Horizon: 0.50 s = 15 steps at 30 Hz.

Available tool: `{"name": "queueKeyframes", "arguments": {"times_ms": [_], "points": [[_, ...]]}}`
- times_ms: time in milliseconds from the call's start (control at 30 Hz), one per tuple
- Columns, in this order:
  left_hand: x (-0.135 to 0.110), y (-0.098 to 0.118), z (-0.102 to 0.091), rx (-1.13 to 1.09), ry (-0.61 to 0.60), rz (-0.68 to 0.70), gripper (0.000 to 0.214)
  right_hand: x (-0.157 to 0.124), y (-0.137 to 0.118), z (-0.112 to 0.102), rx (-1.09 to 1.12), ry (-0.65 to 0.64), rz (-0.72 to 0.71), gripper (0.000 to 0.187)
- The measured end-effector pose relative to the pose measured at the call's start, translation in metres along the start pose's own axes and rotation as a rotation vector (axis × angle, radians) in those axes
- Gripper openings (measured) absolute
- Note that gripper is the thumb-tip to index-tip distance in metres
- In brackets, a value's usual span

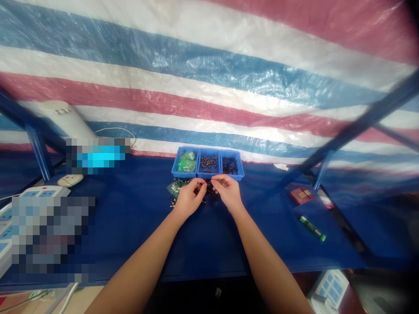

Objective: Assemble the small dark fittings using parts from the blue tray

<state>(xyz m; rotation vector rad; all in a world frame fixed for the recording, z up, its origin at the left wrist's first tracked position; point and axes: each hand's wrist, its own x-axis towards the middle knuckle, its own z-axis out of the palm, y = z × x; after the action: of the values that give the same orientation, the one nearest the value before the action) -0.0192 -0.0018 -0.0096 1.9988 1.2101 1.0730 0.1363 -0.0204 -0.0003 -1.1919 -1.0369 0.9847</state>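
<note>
My left hand (190,199) is pinched closed, thumb against forefinger, in front of a row of blue bins. Facing it, with the fingertips close together, my right hand (229,194) is pinched too. Whatever lies between the fingers is too small to make out. Behind them, the left bin (174,165) holds green plastic-looking packets (187,162). Small metallic pieces (208,162) fill part of the middle bin (206,175), and dark pieces (230,165) lie in the right bin (241,166). Under my hands are a green packet (175,186) and loose dark parts (215,197), partly hidden.
A blue table (209,244) carries a white power strip (49,192) at left, with pixelated areas near it. At right lie a dark red box (300,196) and a green tube-like packet (312,228). Blue metal frame bars (347,126) and a striped tarp (209,78) stand behind.
</note>
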Motion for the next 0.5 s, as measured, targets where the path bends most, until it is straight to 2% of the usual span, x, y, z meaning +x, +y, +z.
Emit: {"name": "queueKeyframes", "arguments": {"times_ms": [267, 500], "points": [[-0.0003, -0.0047, 0.0009, -0.011, 0.019, -0.002, 0.019, -0.0012, 0.0025, 0.0011, -0.083, -0.08, 0.028, 0.025], [-0.0003, -0.0058, 0.0011, -0.02, 0.034, 0.016, 0.02, -0.0015, 0.0013, 0.0012, -0.077, -0.096, 0.068, 0.024]]}}
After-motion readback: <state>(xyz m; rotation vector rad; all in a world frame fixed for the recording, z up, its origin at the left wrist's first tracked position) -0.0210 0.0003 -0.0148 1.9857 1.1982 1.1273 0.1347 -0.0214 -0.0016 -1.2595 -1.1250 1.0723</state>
